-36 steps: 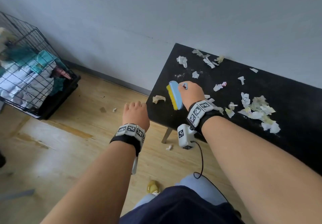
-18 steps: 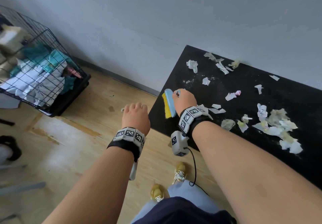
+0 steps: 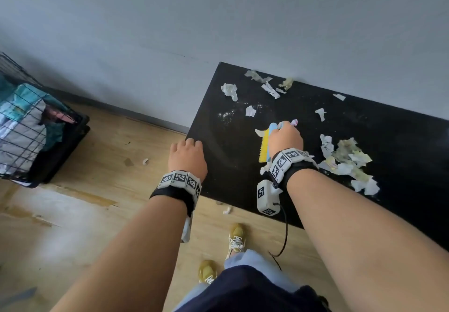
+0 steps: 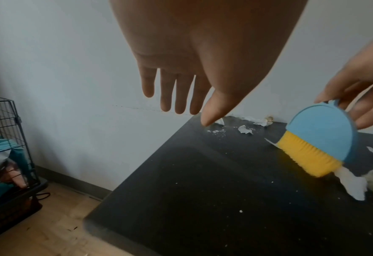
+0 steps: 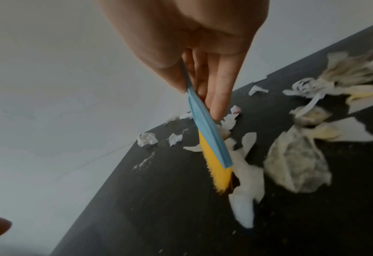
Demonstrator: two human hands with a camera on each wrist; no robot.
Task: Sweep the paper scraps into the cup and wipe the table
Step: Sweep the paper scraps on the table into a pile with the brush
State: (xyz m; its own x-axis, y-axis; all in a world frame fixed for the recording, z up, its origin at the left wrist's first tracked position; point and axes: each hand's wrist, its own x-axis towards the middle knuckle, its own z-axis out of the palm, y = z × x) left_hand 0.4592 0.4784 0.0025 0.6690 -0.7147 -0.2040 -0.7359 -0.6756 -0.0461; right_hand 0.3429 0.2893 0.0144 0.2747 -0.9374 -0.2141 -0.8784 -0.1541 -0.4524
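My right hand pinches a small blue brush with yellow bristles, bristles down on the black table. White paper scraps lie right against the brush. A larger heap of scraps sits to its right, and loose scraps lie toward the wall. My left hand hovers over the table's left edge, fingers straight and holding nothing. No cup is in view.
A black wire basket full of cloth stands on the wooden floor at the left. Small scraps lie on the floor by the table. The grey wall runs behind the table. My yellow shoes are below.
My right hand and brush have moved right from the table's left edge toward the scrap heap, pushing scraps along. My left hand has come over the table's left edge.
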